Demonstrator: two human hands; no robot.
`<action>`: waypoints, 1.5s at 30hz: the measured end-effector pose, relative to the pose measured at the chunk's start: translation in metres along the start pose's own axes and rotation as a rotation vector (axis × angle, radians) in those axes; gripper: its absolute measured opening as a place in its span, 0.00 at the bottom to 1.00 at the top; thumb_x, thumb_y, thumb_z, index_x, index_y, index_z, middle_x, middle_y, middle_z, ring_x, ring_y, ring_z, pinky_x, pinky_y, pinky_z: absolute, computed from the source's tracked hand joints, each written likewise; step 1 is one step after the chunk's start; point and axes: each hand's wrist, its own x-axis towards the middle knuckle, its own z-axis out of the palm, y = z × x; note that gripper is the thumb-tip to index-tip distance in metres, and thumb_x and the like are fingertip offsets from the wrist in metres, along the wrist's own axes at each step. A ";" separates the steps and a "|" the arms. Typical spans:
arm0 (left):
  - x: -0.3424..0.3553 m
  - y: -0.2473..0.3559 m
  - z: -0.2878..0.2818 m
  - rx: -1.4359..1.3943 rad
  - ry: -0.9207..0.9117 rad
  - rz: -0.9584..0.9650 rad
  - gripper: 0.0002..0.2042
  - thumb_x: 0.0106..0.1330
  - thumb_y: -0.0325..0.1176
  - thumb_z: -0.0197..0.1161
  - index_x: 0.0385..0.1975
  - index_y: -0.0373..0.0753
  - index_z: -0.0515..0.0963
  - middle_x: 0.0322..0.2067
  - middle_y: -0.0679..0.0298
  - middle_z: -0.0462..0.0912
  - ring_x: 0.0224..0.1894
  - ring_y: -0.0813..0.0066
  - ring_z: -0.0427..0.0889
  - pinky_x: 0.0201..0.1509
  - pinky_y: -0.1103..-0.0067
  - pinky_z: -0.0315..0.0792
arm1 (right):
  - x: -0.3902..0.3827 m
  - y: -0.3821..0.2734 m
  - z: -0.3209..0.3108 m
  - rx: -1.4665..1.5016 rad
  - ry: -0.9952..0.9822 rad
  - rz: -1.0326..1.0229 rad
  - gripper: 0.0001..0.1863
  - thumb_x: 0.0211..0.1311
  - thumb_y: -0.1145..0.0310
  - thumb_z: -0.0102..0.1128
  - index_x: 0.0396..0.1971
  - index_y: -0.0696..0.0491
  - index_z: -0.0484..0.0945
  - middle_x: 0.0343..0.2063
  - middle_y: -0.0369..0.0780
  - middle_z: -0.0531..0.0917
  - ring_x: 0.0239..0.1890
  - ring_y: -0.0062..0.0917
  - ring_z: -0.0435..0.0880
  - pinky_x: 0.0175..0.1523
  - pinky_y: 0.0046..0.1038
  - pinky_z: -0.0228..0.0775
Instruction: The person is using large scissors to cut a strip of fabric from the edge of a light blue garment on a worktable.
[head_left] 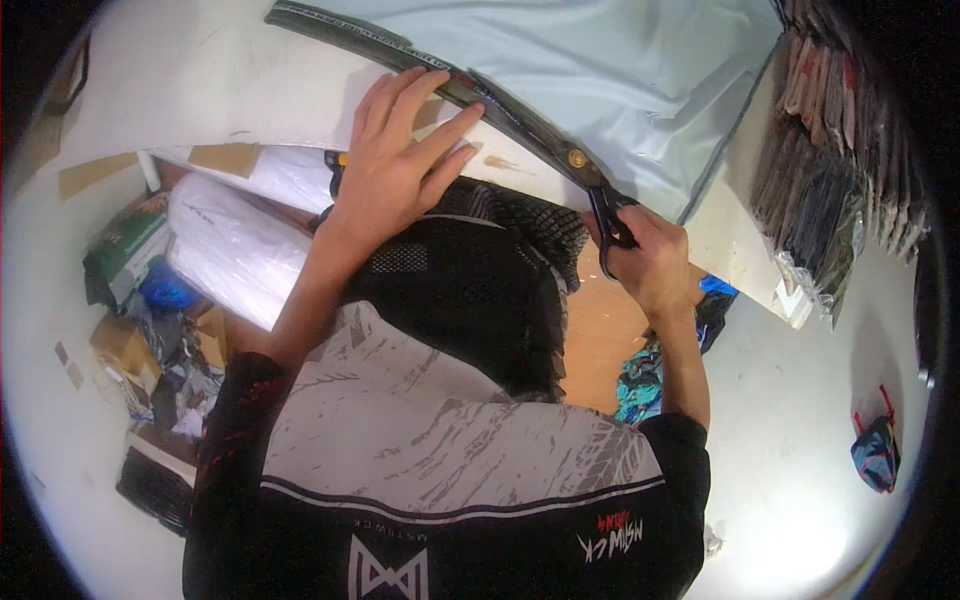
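My right hand point(645, 260) grips the black handles of large scissors point(600, 185), which have a brass pivot and lie angled up-left along a long dark strip point(350, 35) with printing on it. My left hand point(400, 150) rests on that strip with fingers apart and lightly bent, palm down, at the near edge of the white tabletop point(180, 70). Pale blue-grey fabric point(620, 70) is spread beyond the strip, wrinkled toward the right. The scissors' blades are hard to tell apart from the strip.
Below the table are white wrapped rolls point(230, 240), black mesh material point(460, 290), cardboard boxes point(130, 355) and assorted bags point(170, 285). Several plastic-wrapped bundles point(830, 140) sit at the right. A small blue bag point(875, 455) lies on the pale floor point(800, 400).
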 end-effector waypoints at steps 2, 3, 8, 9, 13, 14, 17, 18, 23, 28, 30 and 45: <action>0.000 0.001 0.000 -0.004 0.001 -0.003 0.17 0.60 0.36 0.66 0.50 0.44 0.81 0.56 0.54 0.71 0.61 0.52 0.67 0.66 0.58 0.60 | 0.000 -0.004 0.000 0.023 0.032 0.040 0.12 0.45 0.70 0.74 0.24 0.57 0.76 0.18 0.41 0.77 0.16 0.33 0.77 0.22 0.31 0.67; -0.001 0.000 0.001 0.003 0.005 0.003 0.17 0.60 0.36 0.66 0.50 0.44 0.81 0.57 0.55 0.71 0.61 0.52 0.67 0.65 0.57 0.60 | 0.000 -0.007 -0.001 0.026 0.031 0.035 0.12 0.45 0.70 0.74 0.24 0.57 0.76 0.18 0.41 0.77 0.16 0.33 0.77 0.22 0.31 0.67; -0.002 -0.001 0.003 0.006 0.004 0.001 0.17 0.61 0.36 0.66 0.51 0.45 0.81 0.57 0.56 0.72 0.61 0.53 0.67 0.65 0.57 0.60 | 0.005 -0.012 -0.001 0.034 0.032 0.073 0.14 0.48 0.66 0.75 0.22 0.56 0.76 0.17 0.39 0.77 0.15 0.28 0.76 0.20 0.28 0.65; -0.002 -0.001 0.003 0.007 0.003 0.004 0.17 0.61 0.36 0.66 0.51 0.45 0.81 0.57 0.56 0.72 0.62 0.53 0.67 0.65 0.57 0.60 | 0.006 -0.012 -0.001 0.033 0.032 0.073 0.14 0.48 0.66 0.75 0.22 0.56 0.76 0.17 0.39 0.77 0.15 0.28 0.76 0.20 0.28 0.65; -0.001 0.000 0.000 0.007 -0.042 -0.025 0.17 0.60 0.35 0.67 0.51 0.47 0.82 0.60 0.56 0.68 0.64 0.54 0.65 0.69 0.58 0.58 | 0.010 -0.007 -0.002 -0.035 0.042 0.008 0.13 0.50 0.66 0.74 0.22 0.56 0.77 0.17 0.39 0.78 0.14 0.30 0.75 0.20 0.29 0.64; -0.001 0.000 -0.001 0.009 -0.039 -0.028 0.17 0.60 0.35 0.67 0.51 0.47 0.82 0.60 0.56 0.68 0.64 0.54 0.65 0.69 0.58 0.58 | 0.011 -0.007 -0.002 -0.050 0.038 0.003 0.13 0.50 0.66 0.74 0.22 0.56 0.77 0.18 0.40 0.78 0.14 0.31 0.74 0.21 0.29 0.64; 0.000 -0.001 -0.005 0.019 -0.029 -0.026 0.17 0.60 0.35 0.67 0.51 0.47 0.82 0.60 0.56 0.69 0.63 0.53 0.65 0.68 0.59 0.59 | 0.016 -0.012 -0.008 0.047 0.004 0.037 0.14 0.49 0.66 0.75 0.22 0.57 0.78 0.17 0.41 0.77 0.15 0.33 0.73 0.21 0.30 0.64; 0.001 0.000 -0.005 0.008 -0.030 -0.026 0.17 0.60 0.34 0.68 0.51 0.46 0.82 0.59 0.56 0.70 0.62 0.53 0.66 0.68 0.59 0.59 | 0.016 -0.013 -0.009 0.044 0.009 0.029 0.14 0.49 0.66 0.75 0.22 0.57 0.78 0.17 0.41 0.77 0.15 0.33 0.73 0.21 0.30 0.64; 0.000 -0.001 -0.011 -0.099 0.071 -0.094 0.18 0.57 0.29 0.68 0.50 0.40 0.82 0.57 0.57 0.73 0.56 0.55 0.73 0.61 0.64 0.66 | 0.016 -0.023 -0.011 0.133 0.023 0.064 0.21 0.42 0.64 0.82 0.18 0.59 0.75 0.11 0.39 0.69 0.15 0.21 0.64 0.21 0.26 0.58; 0.019 -0.040 -0.027 -0.006 0.223 -0.144 0.15 0.58 0.24 0.66 0.46 0.39 0.82 0.49 0.60 0.79 0.51 0.60 0.76 0.56 0.69 0.69 | 0.025 -0.034 -0.012 0.108 0.006 0.047 0.20 0.39 0.61 0.82 0.19 0.56 0.78 0.16 0.40 0.78 0.16 0.30 0.76 0.24 0.27 0.67; 0.037 -0.062 -0.039 -0.030 0.099 -0.126 0.13 0.58 0.24 0.66 0.44 0.38 0.82 0.48 0.61 0.80 0.48 0.61 0.77 0.54 0.71 0.71 | 0.029 -0.035 -0.011 0.095 -0.002 0.044 0.20 0.39 0.60 0.82 0.20 0.56 0.78 0.16 0.39 0.78 0.17 0.30 0.76 0.24 0.27 0.67; 0.083 -0.090 -0.052 -0.075 -0.419 0.056 0.04 0.60 0.28 0.64 0.32 0.37 0.77 0.36 0.63 0.76 0.44 0.63 0.74 0.53 0.69 0.67 | 0.041 -0.037 -0.003 0.040 0.064 0.009 0.18 0.41 0.61 0.81 0.24 0.55 0.80 0.18 0.37 0.78 0.17 0.28 0.78 0.23 0.26 0.68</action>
